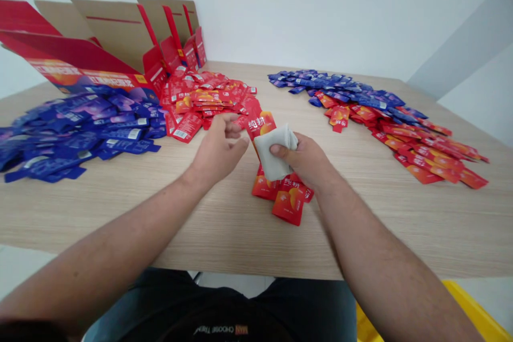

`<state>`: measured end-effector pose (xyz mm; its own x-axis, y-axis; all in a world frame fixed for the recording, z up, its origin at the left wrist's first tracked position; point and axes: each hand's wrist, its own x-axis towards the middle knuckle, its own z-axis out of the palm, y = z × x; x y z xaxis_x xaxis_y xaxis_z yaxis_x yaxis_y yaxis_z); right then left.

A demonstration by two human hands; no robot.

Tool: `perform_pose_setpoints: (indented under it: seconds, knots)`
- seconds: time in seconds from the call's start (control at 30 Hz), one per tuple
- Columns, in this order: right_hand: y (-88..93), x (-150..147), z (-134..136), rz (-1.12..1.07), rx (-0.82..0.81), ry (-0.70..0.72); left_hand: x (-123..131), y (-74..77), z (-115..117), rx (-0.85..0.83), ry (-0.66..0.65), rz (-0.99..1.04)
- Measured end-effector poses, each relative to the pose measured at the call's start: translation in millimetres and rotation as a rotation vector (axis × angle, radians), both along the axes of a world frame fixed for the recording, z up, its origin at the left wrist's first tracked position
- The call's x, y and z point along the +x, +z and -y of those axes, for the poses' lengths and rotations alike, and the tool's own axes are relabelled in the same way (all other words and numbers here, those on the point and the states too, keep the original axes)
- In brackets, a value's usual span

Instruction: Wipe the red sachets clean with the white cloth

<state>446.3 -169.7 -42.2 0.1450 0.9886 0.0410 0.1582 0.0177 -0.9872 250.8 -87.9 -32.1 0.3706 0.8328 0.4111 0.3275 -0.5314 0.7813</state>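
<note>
My right hand [300, 152] grips a folded pale grey cloth [274, 152], thumb on top. Behind the cloth a red pouch [259, 124] with an orange fruit print and white characters sticks up; whether the same hand holds it is hidden. Several more red pouches [289, 203] lie on the table under and in front of that hand. To the left, my left hand [224, 147] is empty, its fingers apart and curved toward the upright pouch. A pile of red pouches [210, 93] lies just beyond it.
Open red cardboard boxes [120, 59] stand at the back left. Before them spreads a heap of blue pouches [88, 123]. On the right, a long row of blue pouches [340, 88] and red pouches [433, 152] covers the wooden table [192, 256]. Something yellow [473, 310] is at lower right.
</note>
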Motion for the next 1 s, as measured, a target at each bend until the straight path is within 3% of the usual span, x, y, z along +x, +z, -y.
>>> perform_pose_setpoints:
  seconds: [0.07, 0.13, 0.23, 0.33, 0.47, 0.53, 0.67, 0.7, 0.83, 0.93, 1.0]
  knots:
    - [-2.8, -5.9, 0.4, -0.06, 0.011, 0.013, 5.7, -10.1, 3.7, -0.34, -0.072, 0.175]
    - [-4.8, -11.2, 1.3, -0.072, -0.004, 0.056, 10.3, -14.7, 6.3, -0.494, -0.132, 0.293]
    - [-2.8, -14.5, 3.2, -0.032, -0.066, 0.127, 9.3, -14.9, 7.2, -0.435, -0.103, 0.343]
    - [6.2, -11.4, 4.6, 0.263, -0.086, 0.131, 1.6, -14.7, 7.7, -0.337, -0.08, 0.243]
    - [18.6, -7.9, 7.2, 0.809, 0.192, -0.155, -4.6, -19.9, 15.2, -0.357, -0.205, 0.1]
    - [21.4, -9.9, 9.6, 0.843, 0.247, -0.267, -3.7, -22.7, 20.4, -0.424, -0.293, 0.099]
    - [22.6, -16.2, 13.8, 0.811, 0.137, 0.015, -0.2, -24.5, 25.1, -0.661, -0.344, 0.273]
    - [22.6, -17.1, 14.2, 0.828, 0.127, 0.029, 0.2, -24.2, 24.9, -0.702, -0.346, 0.313]
    - [22.4, -18.2, 14.5, 0.874, 0.165, -0.168, 0.1, -22.2, 23.4, -0.76, -0.369, 0.358]
    - [23.0, -20.1, 15.6, 0.85, 0.133, 0.018, 0.4, -20.3, 23.2, -0.807, -0.361, 0.407]
    - [23.8, -21.7, 16.3, 0.879, 0.133, 0.007, 1.2, -18.9, 23.1, -0.857, -0.352, 0.47]
